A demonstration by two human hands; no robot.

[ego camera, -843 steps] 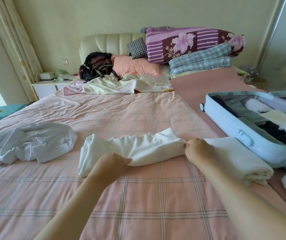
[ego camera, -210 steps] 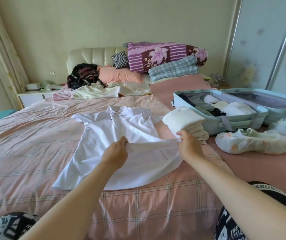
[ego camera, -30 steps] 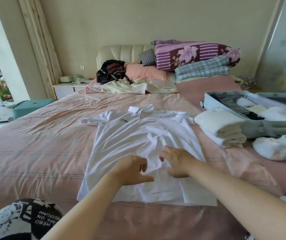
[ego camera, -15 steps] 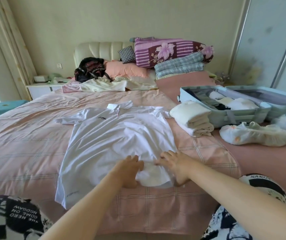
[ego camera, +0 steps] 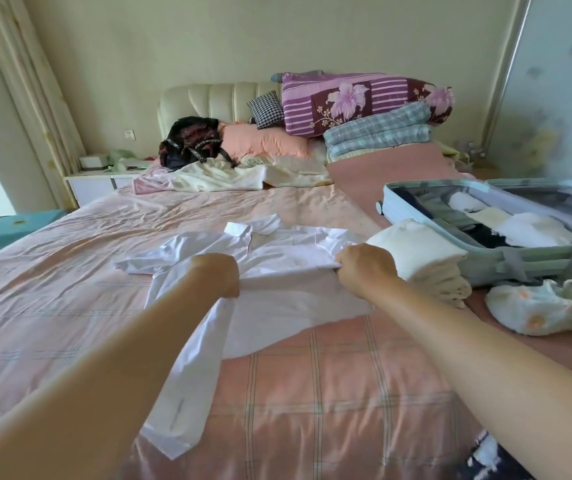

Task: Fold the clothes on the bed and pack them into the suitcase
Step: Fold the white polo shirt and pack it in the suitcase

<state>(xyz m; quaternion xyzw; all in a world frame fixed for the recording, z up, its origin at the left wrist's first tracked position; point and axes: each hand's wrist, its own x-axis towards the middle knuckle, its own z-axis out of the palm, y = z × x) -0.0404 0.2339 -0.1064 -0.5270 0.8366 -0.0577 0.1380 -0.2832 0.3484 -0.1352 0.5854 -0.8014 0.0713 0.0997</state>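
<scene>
Across the bed [ego camera: 70, 299], I am pinching the white polo shirt [ego camera: 288, 258] in left hand [ego camera: 220, 275] and right hand [ego camera: 364, 270], carrying its hem collarward for folding.

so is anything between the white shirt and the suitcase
Yes: a folded cream stack lies on the bed right of the white shirt, in front of the near wall of the open suitcase. The shirt would likely have to be lifted over it.

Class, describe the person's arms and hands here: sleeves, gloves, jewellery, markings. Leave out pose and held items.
Both arms are bare as far as the frame shows: no sleeves in view. The left hand and right hand wear no gloves; neither wrist carries a watch or bracelet.
</scene>
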